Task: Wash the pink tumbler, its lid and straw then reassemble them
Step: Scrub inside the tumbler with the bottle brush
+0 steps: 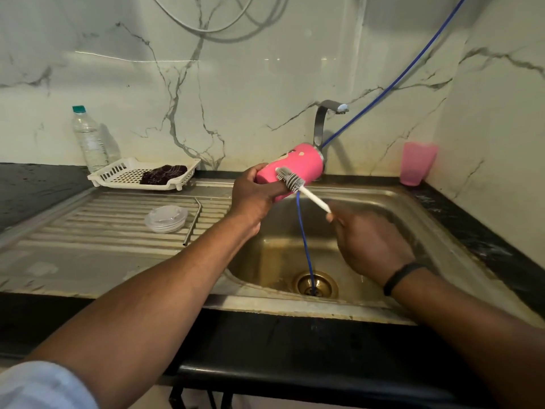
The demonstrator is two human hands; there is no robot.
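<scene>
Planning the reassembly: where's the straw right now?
In the head view, the metal straw lies on the ribbed drainboard, left of the sink, beside the clear lid.

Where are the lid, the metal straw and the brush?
lid (166, 219), head view, middle of its clear top.
metal straw (193, 222), head view, mid-shaft.
brush (290, 179), head view, bristles.

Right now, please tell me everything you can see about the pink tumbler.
The pink tumbler is a smooth, matte pink cylinder with a metal-looking rim at one end and a small printed design on its upper side, too blurred to read. It has no lid or straw on it. It lies nearly on its side, held above the back edge of the sink, rim end pointing toward the tap. The left hand grips its base end, and the bristle head of a white-handled brush, held by the right hand, presses against its outer wall.
</scene>
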